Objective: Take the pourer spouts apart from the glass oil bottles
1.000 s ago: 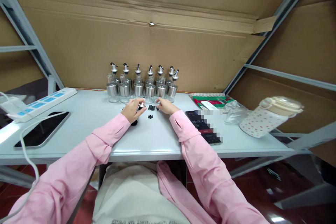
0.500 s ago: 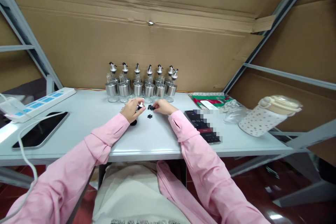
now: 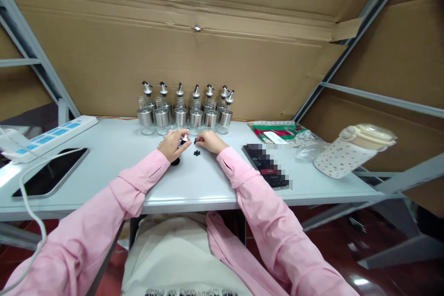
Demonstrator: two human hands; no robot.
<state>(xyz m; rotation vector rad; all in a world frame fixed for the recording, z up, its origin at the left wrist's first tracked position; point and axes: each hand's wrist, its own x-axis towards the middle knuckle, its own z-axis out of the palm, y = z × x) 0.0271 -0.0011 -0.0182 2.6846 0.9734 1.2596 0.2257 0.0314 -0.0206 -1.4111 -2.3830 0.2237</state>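
My left hand (image 3: 171, 145) is closed around a silver-and-black pourer spout (image 3: 185, 139), partly hidden by the fingers. Just to its right, my right hand (image 3: 211, 141) has its fingertips pinched at a small black piece (image 3: 195, 140); the fingers cover most of it. Several more small black pieces (image 3: 197, 153) lie in a little cluster on the table in front of the right hand. A black round part (image 3: 175, 162) rests beneath the left wrist. Behind both hands stand glass bottles with steel sleeves (image 3: 196, 119), the rear ones topped with pourer spouts.
On the white table (image 3: 194, 185), a phone with a timer (image 3: 265, 166) lies right of my arm. Farther right are a green-red cloth (image 3: 284, 131) and a dotted bottle (image 3: 338, 159). A power strip (image 3: 52, 138) and another phone (image 3: 52, 173) with a cable are left.
My right hand has shifted slightly left, closer to the left hand, and now covers the black pieces that lay by its fingertips. The left hand keeps its hold on the pourer spout.
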